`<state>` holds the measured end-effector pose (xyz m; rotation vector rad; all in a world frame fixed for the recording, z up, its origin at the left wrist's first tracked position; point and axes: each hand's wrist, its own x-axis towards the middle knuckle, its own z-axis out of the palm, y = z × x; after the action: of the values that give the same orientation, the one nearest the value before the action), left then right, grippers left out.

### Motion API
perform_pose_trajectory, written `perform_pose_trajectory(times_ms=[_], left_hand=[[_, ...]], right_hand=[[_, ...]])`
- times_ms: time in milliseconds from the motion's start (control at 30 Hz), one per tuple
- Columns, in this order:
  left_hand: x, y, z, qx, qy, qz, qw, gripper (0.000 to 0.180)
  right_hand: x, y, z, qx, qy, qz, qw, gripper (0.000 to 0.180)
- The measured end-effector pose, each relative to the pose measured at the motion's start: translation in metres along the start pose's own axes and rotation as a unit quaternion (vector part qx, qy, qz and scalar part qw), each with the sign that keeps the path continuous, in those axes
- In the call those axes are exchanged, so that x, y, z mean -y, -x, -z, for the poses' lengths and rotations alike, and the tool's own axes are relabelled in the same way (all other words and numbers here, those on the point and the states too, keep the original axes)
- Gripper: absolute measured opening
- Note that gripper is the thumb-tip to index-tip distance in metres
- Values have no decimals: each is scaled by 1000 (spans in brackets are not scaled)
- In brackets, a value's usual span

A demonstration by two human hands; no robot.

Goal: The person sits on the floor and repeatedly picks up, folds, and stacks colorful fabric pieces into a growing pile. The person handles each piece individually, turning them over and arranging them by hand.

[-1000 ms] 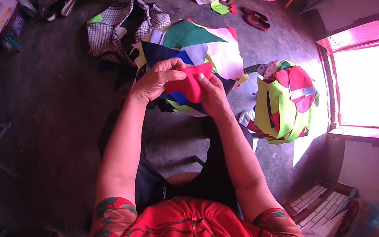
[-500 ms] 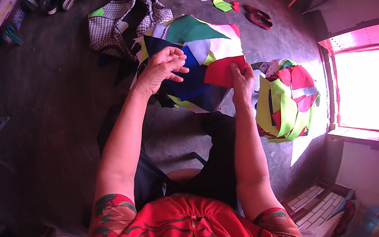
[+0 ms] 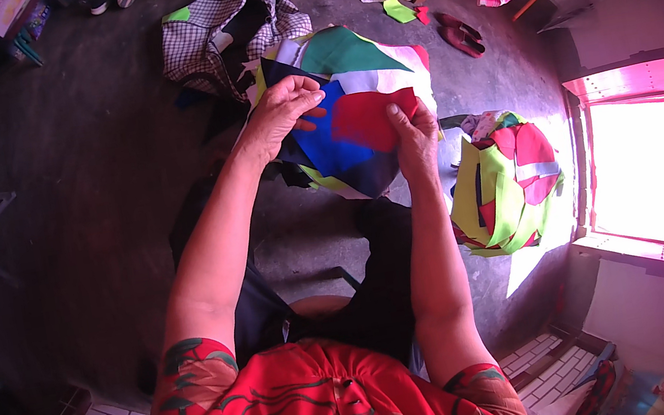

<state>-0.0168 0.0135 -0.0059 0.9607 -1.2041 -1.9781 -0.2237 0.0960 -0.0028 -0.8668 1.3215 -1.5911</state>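
Your right hand (image 3: pixel 416 135) pinches red cloth piece (image 3: pixel 369 120) by its right end, thumb on top. Piece reaches left from it, long axis roughly left-right, above cloth pile (image 3: pixel 356 82); lower-left edge blurred. Your left hand (image 3: pixel 281 117) half-curled just left of piece, by blue cloth (image 3: pixel 324 146); cannot tell if gripping anything. Right hand nearer. Second heap (image 3: pixel 510 188) right, tight that side. Checked fabric (image 3: pixel 189 55) far left. More room left, over dark floor (image 3: pixel 104 191).
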Motion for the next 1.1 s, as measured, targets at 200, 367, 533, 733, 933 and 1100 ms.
perform_pose_trajectory(times_ms=[200,367,533,733,933,1100], left_hand=[[1,0,-1,8,-6,1,1000,27],[2,1,1,13,-20,-6,1000,29],[-1,4,3,3,-25,0,1000,28],[-3,2,-2,16,-24,-9,1000,27],[-3,3,1,1,-9,-5,1000,24],[-3,1,-4,11,-32,3,999,24]], right_hand=[[-26,-23,36,-91,48,-49,994,21],[-24,-20,52,-122,239,21,963,37],[-15,-7,32,-175,590,207,760,31],[-30,1,20,-33,624,140,768,28],[-42,-1,20,17,595,62,801,38],[-38,3,22,11,587,58,807,38]])
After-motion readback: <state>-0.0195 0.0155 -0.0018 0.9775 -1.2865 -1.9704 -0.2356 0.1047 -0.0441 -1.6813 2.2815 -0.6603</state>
